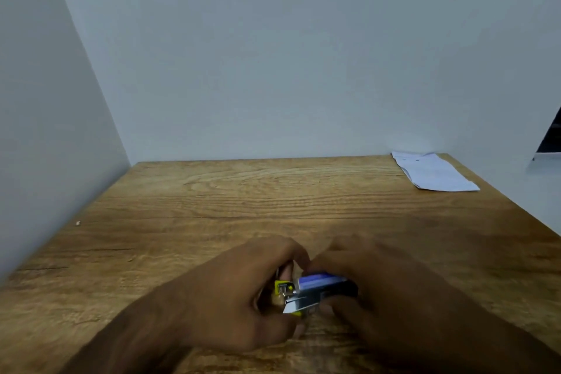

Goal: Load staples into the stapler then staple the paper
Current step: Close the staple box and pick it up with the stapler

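Note:
A small yellow stapler with a silver metal channel lies low over the wooden table, near its front edge. My left hand is curled around the stapler's left end. My right hand grips from the right, pressed against a small blue staple box lying on top of the stapler. Whether the stapler is open is hidden by my fingers. A folded white paper lies flat at the table's far right corner, well away from both hands.
Pale walls close the table on the left and back. A dark object shows at the right edge beyond the table. A tiny speck lies near the left wall.

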Tool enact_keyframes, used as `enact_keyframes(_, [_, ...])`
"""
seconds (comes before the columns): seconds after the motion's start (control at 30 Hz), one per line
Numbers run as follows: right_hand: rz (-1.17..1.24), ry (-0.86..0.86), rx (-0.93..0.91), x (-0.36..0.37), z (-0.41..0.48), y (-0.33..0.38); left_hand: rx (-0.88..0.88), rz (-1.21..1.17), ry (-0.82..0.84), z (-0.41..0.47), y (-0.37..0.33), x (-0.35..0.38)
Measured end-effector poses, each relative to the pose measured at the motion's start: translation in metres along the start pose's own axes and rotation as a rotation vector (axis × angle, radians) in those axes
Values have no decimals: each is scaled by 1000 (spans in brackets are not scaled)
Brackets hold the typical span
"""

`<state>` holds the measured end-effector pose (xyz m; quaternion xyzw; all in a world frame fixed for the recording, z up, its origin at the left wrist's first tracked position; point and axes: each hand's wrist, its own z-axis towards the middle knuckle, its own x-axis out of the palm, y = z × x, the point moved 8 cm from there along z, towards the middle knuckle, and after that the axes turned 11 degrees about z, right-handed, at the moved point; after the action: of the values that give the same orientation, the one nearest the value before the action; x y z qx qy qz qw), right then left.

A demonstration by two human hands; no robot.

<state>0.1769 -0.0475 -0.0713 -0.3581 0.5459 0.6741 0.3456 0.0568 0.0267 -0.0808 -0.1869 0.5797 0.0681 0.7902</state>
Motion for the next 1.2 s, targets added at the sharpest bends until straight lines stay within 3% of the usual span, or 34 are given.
enact_keyframes(0.5, [-68,87,-84,9,8,-10,-40,-31,-76,0,32,31])
enact_keyframes(0.77, [12,21,-45,-1,9,-5,-19,-37,-87,1,36,33])
enact_keyframes(1.2, [-123,159,-63,19,3,-1,-97,-172,-25,4,46,45])
